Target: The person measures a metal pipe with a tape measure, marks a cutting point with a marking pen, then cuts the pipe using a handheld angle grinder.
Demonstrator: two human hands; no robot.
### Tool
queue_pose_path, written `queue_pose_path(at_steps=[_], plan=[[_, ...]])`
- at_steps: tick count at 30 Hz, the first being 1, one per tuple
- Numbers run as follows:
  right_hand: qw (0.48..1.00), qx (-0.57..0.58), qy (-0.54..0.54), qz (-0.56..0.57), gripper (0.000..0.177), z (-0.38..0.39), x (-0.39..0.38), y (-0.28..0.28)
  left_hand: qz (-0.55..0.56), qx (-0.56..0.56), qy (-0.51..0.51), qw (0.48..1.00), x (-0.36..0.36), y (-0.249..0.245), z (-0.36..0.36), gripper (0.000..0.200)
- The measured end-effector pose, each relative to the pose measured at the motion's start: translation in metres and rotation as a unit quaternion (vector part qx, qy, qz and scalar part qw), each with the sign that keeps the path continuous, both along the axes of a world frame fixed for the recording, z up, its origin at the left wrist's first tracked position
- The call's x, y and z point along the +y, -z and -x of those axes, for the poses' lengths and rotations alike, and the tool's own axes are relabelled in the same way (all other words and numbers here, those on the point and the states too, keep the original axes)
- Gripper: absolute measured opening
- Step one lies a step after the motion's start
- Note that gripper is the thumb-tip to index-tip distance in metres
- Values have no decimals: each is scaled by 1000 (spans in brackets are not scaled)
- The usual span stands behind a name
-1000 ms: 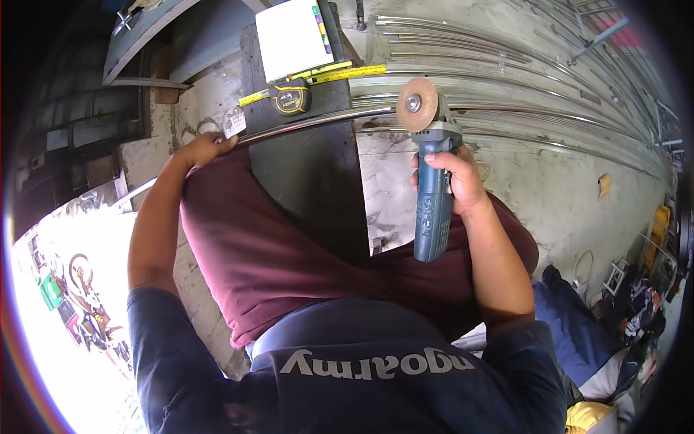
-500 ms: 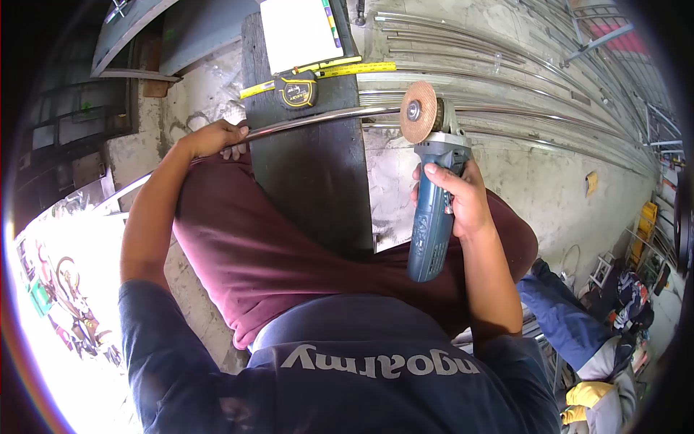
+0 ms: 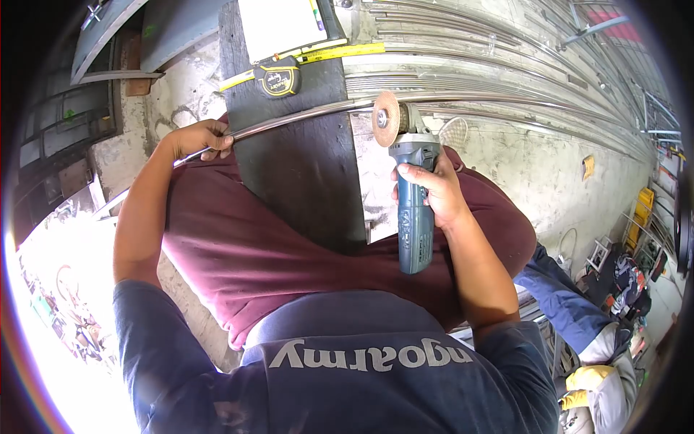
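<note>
My left hand (image 3: 204,138) is closed around a shiny metal tube (image 3: 289,118), which lies across a dark wooden plank (image 3: 293,177) between my legs. My right hand (image 3: 439,189) grips the blue body of an angle grinder (image 3: 416,224), held upright over my right thigh. Its tan disc (image 3: 386,118) faces left and overlaps the tube's line in this view, just right of the plank. Beyond the tube, a black and yellow tape measure (image 3: 279,78) rests on the plank. White paper (image 3: 278,27) lies at the plank's far end.
Several long metal tubes (image 3: 448,43) lie on the concrete floor ahead and to the right. A yellow folding-rule-like strip (image 3: 347,51) crosses the plank near the paper. Another person's blue trousers (image 3: 560,289) show at lower right. Grey metal panels (image 3: 181,36) stand at upper left.
The grinder has shifted slightly left, and its disc has turned to a narrower angle. My left hand still grips the tube. The whole view has shifted a little.
</note>
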State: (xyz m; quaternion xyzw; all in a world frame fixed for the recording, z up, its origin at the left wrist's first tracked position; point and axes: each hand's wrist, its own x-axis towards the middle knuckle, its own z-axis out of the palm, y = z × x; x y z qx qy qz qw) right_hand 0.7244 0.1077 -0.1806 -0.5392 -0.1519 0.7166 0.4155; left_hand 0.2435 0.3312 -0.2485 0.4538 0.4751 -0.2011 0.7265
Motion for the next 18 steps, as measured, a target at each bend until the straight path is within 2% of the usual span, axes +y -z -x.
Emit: queue_pose_path(at_steps=[2,3,5,8,10,15,18], plan=[[1000,-4,-7,-16,50,-3,-1,2,17,12,15,1000,0,-10,-11,50],[1000,17,7,-18,49,-3,-1,4,-3,32,39,999,-2,-7,-11,61],[997,61,35,-22,49,-3,0,8,-1,42,34,999,-2,-5,-9,63],[997,75,17,-26,54,-7,-3,20,21,50,2,999,-2,2,-6,68],[998,48,9,-29,59,-5,-4,22,31,68,-18,997,-2,5,-6,69],[999,-2,22,-48,65,5,-3,19,-22,34,6,999,-6,5,-9,70],[991,-115,-17,-71,65,10,4,9,-15,34,2,999,-5,11,-5,68]])
